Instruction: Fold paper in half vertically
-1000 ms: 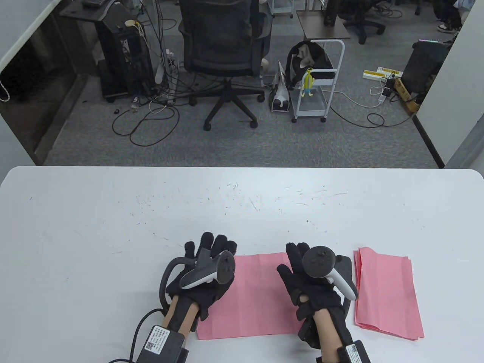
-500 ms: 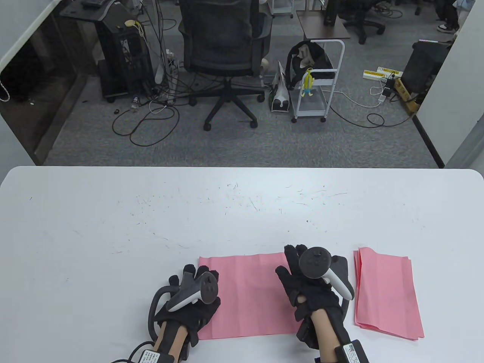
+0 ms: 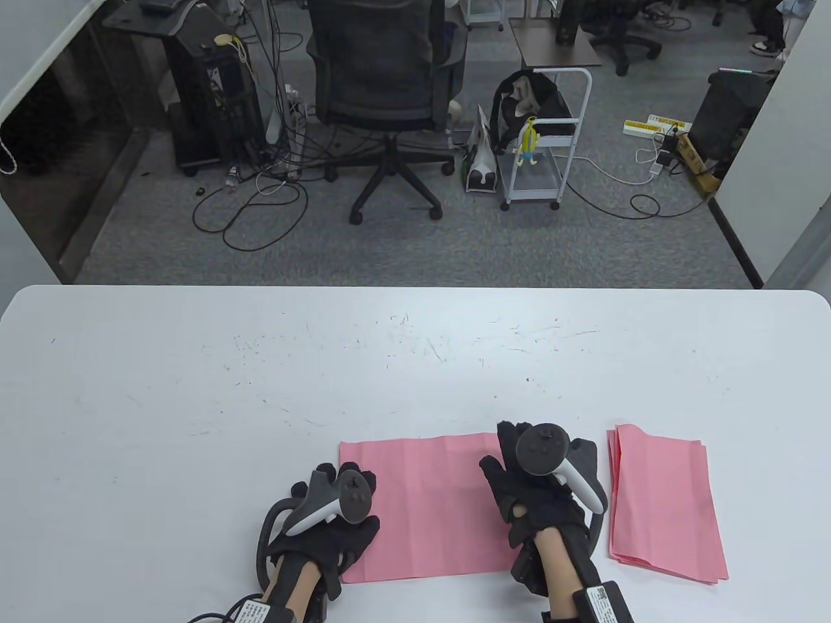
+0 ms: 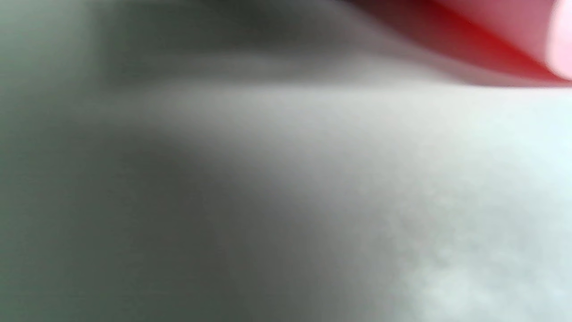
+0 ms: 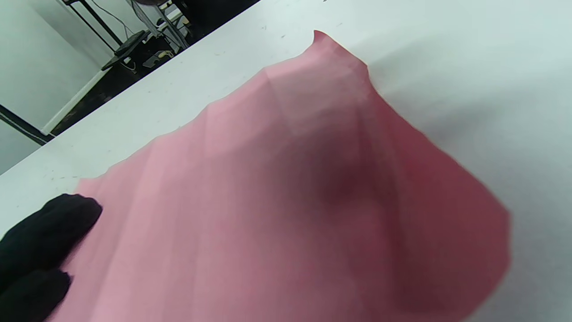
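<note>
A pink sheet of paper [image 3: 428, 506] lies flat near the table's front edge, with faint crease lines. My left hand [image 3: 337, 483] sits at the sheet's left edge, toward the near corner, fingers bent down; its grip is hidden under the tracker. The left wrist view is blurred and shows only a strip of the pink paper [image 4: 505, 40] at the top right. My right hand [image 3: 509, 454] rests on the sheet's right part with fingers stretched out. In the right wrist view the paper [image 5: 286, 192] bulges upward, and black gloved fingertips [image 5: 40, 232] touch it at the lower left.
A stack of pink sheets [image 3: 662, 503] lies just right of my right hand. The white table [image 3: 260, 389] stretches far to the left and back, with small scuff marks. An office chair [image 3: 383, 84] and a cart stand on the floor beyond the far edge.
My left hand has slid from the sheet's far left corner toward me along the left edge, uncovering that corner. The right hand has barely moved.
</note>
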### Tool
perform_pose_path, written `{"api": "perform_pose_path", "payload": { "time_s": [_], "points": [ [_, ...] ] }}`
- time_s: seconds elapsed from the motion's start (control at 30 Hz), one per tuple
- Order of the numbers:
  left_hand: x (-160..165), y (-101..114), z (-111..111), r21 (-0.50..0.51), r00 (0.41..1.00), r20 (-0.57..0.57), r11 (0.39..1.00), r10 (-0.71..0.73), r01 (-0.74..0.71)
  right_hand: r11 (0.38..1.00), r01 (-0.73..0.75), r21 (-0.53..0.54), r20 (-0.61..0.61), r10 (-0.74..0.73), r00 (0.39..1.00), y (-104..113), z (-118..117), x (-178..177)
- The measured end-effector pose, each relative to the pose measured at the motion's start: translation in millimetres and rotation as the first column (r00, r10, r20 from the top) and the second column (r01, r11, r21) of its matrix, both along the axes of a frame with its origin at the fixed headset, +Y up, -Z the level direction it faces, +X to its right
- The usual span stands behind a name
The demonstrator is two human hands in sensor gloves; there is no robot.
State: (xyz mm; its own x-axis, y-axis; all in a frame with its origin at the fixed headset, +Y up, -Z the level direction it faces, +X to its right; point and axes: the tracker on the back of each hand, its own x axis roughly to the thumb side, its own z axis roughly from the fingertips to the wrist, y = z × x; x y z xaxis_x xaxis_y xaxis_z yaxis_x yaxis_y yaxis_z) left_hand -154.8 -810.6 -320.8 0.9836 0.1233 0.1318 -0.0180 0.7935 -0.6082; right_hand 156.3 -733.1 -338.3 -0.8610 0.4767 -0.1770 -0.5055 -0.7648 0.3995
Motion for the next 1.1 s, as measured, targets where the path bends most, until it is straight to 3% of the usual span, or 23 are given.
{"api": "perform_pose_path", "payload": {
  "time_s": [0.17,0.37,0.6,0.73,1.1],
  "points": [
    [0,0,1,-0.001,1.0,0.003,1.0,0.004,-0.004,0.998,-0.042,-0.039,0.115,0.046,0.992,-9,-14,8],
    [0,0,1,-0.003,1.0,0.003,1.0,0.01,-0.01,0.972,-0.155,-0.176,0.135,0.18,0.974,-30,-44,7],
    [0,0,1,-0.007,1.0,0.003,1.0,0.015,-0.015,0.941,-0.221,-0.254,0.144,0.263,0.954,-54,-57,9],
    [0,0,1,-0.011,1.0,0.003,1.0,0.017,-0.017,0.927,-0.278,-0.252,0.132,0.317,0.939,-59,-57,8],
    [-1,0,1,-0.014,1.0,0.003,1.0,0.02,-0.02,0.947,-0.264,-0.185,0.177,0.296,0.939,-61,-54,11]
  ]
}}
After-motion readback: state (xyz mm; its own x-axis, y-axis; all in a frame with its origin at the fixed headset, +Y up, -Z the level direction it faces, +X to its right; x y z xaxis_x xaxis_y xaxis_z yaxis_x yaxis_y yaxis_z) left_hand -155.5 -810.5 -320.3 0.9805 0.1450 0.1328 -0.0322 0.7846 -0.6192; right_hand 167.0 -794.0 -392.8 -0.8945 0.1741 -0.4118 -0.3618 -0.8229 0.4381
